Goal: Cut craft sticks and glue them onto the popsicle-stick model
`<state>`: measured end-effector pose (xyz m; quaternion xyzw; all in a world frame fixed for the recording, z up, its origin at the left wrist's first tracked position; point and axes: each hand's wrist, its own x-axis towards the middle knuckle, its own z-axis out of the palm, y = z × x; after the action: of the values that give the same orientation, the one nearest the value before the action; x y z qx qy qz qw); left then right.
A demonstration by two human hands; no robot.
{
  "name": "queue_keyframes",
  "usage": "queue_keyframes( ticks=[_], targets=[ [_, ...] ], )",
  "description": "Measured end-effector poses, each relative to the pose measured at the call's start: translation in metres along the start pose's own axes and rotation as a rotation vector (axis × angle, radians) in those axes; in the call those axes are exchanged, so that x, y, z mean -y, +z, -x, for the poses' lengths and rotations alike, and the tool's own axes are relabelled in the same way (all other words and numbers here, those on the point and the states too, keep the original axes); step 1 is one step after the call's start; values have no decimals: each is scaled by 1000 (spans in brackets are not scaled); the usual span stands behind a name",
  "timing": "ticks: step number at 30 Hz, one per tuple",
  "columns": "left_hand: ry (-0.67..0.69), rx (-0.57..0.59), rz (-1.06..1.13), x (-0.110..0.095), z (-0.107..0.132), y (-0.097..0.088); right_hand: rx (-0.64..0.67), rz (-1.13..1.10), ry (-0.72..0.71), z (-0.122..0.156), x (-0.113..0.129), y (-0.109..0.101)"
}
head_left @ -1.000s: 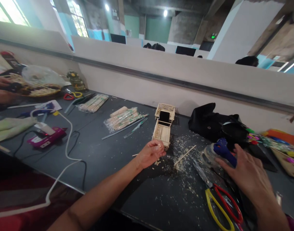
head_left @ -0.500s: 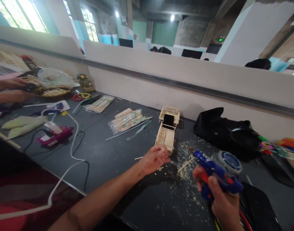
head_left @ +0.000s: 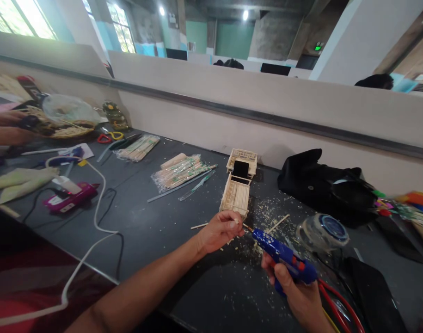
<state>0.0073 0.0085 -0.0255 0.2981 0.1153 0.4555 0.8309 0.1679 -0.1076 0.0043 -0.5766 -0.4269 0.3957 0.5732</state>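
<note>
Between the fingertips of my left hand (head_left: 221, 231) is a tiny pale piece of wood (head_left: 236, 221). My right hand (head_left: 294, 286) is wrapped round the handle of a blue glue gun (head_left: 284, 254), whose nozzle points left and sits close to my left fingertips; whether it touches the piece I cannot tell. Just beyond my left hand stands a small model built of wooden sticks (head_left: 235, 196), with a black panel (head_left: 241, 171) in its middle. A loose stick (head_left: 278, 224) lies among wood crumbs to the right of the model.
Packs of wooden sticks (head_left: 180, 173) lie left of the model. A clear jar (head_left: 322, 231) and a black bag (head_left: 322, 185) are on the right. At left are a purple power strip (head_left: 70, 198), a white cable (head_left: 99, 203) and another person's hands (head_left: 10, 127).
My right hand has brought the glue gun leftward, so its nozzle is now close to my left fingertips. My left hand stays near the model, still pinching the small piece.
</note>
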Motion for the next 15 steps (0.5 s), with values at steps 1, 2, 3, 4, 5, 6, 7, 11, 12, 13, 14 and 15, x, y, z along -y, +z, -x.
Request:
queue_keyframes(
  ticks=[1,2,3,4,5,6,7,11,12,13,14,15],
  targets=[
    [-5,0,-2,0,0,0,7,-5,7,1,-1,0],
    [-8,2,-6,0,0,-1,13,-5,14,1,-1,0],
    [-12,5,-10,0,0,-1,17,-2,24,2,-2,0],
    [-14,9,-14,0,0,-2,16,-1,36,2,-2,-1],
    [-14,13,-17,1,0,-3,12,-3,48,2,-3,-1],
    [-15,15,-21,1,1,-3,12,-6,55,2,-3,-1],
    [-17,16,-24,2,1,-4,16,-6,56,2,-3,-2],
    [-21,15,-33,3,1,-4,31,35,45,2,-4,-4],
    [-20,16,-35,3,1,-4,33,47,44,2,-4,-5],
    [-17,17,-35,2,1,-4,35,56,46,2,-4,-6],
    [-14,17,-35,2,1,-4,36,60,50,2,-5,-6],
    [-13,18,-35,2,2,-3,36,63,54,2,-5,-6]
  ],
)
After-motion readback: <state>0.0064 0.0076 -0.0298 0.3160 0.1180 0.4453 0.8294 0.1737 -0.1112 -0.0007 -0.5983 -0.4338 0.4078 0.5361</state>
